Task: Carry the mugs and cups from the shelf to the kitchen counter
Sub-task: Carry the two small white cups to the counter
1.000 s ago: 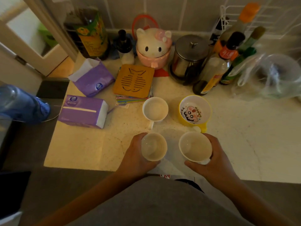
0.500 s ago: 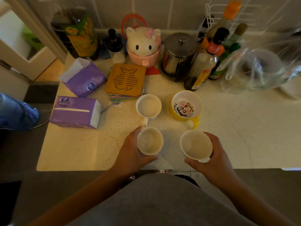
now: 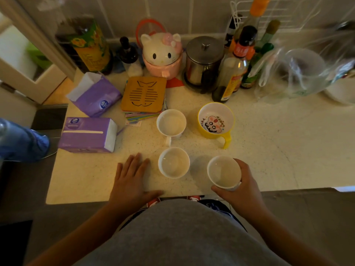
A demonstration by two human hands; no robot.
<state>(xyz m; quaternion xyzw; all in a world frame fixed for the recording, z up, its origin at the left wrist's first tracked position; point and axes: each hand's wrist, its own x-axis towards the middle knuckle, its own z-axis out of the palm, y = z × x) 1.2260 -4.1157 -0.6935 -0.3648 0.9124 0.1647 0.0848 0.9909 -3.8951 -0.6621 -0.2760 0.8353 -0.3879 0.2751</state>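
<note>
Right grip clasps a white cup; left grip lies spread, seemingly flat, on speckled counter.

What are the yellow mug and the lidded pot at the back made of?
Yellow mug: probably plastic, with a matte, uniformly bright body and a printed cartoon inside. Lidded pot: apparently stainless steel, with a brushed grey lid and mirror-like reflections on its side.

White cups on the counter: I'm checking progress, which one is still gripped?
The near-right white cup, wrapped by the right hand; the other two stand free.
</note>
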